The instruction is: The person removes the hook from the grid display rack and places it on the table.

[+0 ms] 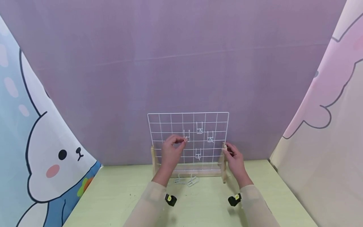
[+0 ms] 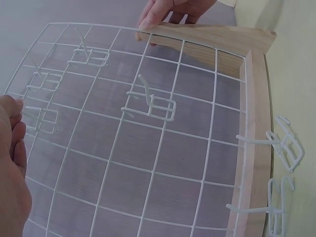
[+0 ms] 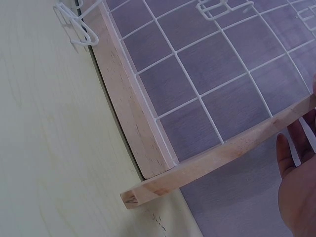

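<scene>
A white wire grid (image 1: 170, 126) stands upright in a wooden stand (image 1: 198, 173) on the pale green table (image 1: 119, 195). Three white wire hooks (image 1: 199, 127) hang on its right half. My left hand (image 1: 183, 142) pinches another hook (image 1: 186, 135) against the grid's middle. In the left wrist view that hand (image 2: 12, 143) sits at the left edge beside a hook (image 2: 40, 118). My right hand (image 1: 227, 149) grips the top of the stand's right post (image 1: 223, 164). The same post (image 2: 207, 39) shows in the left wrist view with fingers (image 2: 168, 12) curled over its end.
Two loose hooks (image 1: 187, 181) lie on the table just in front of the stand; they also show as loose hooks (image 2: 286, 148) by the base rail. A purple backdrop (image 1: 181, 63) hangs behind, with printed cloth walls on both sides. The wooden base rail (image 3: 131, 113) lies on the table.
</scene>
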Available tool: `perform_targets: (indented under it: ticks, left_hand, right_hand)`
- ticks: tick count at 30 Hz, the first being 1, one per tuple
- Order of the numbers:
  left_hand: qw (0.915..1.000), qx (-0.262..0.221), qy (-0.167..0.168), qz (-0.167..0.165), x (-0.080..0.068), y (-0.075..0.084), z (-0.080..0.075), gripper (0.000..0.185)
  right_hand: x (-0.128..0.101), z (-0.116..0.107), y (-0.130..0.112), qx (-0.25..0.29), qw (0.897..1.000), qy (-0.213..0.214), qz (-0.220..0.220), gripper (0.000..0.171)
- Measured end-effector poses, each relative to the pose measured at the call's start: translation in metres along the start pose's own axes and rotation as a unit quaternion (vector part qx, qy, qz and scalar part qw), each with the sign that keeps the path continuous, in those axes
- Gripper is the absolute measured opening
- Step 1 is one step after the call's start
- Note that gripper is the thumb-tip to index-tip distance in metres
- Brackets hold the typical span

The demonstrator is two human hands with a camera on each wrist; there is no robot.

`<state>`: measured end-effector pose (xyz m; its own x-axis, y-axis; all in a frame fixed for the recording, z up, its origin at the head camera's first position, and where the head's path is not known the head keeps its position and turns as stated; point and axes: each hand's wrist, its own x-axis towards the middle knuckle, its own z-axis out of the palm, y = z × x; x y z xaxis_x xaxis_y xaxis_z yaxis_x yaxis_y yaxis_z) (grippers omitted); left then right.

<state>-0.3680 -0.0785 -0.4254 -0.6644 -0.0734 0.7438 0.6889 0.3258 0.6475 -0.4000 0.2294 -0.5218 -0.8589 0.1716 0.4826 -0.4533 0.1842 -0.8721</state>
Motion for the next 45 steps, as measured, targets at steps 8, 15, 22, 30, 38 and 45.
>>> perform_targets:
  ticks: [8,15,22,30,38,45]
  left_hand:
    - [1.0,0.001,-0.006,0.003,-0.004,0.0,-0.002,0.012]
    - [0.9998,-0.002,-0.022,0.0,-0.01,-0.001,-0.005,0.013]
    - [0.9989,-0.015,-0.045,-0.003,-0.016,-0.006,-0.003,0.016]
    - [0.9972,-0.018,-0.071,-0.016,-0.021,-0.006,-0.001,0.014]
    - [0.9951,-0.006,-0.098,-0.012,-0.027,-0.007,0.001,0.015]
    - [0.992,-0.005,-0.126,-0.013,-0.032,-0.005,0.003,0.014]
  right_hand:
    - [0.0,0.0,-0.001,-0.004,1.0,0.004,0.002,0.037]
    - [-0.003,0.002,-0.014,0.004,1.0,-0.001,0.019,0.039]
    - [-0.01,0.0,-0.041,0.013,1.0,-0.013,0.021,0.038]
    - [-0.01,0.0,-0.04,0.02,1.0,-0.012,0.015,0.038]
    - [-0.01,0.001,-0.042,0.02,1.0,-0.008,0.011,0.038]
    - [-0.011,0.001,-0.043,0.021,1.0,-0.01,0.014,0.038]
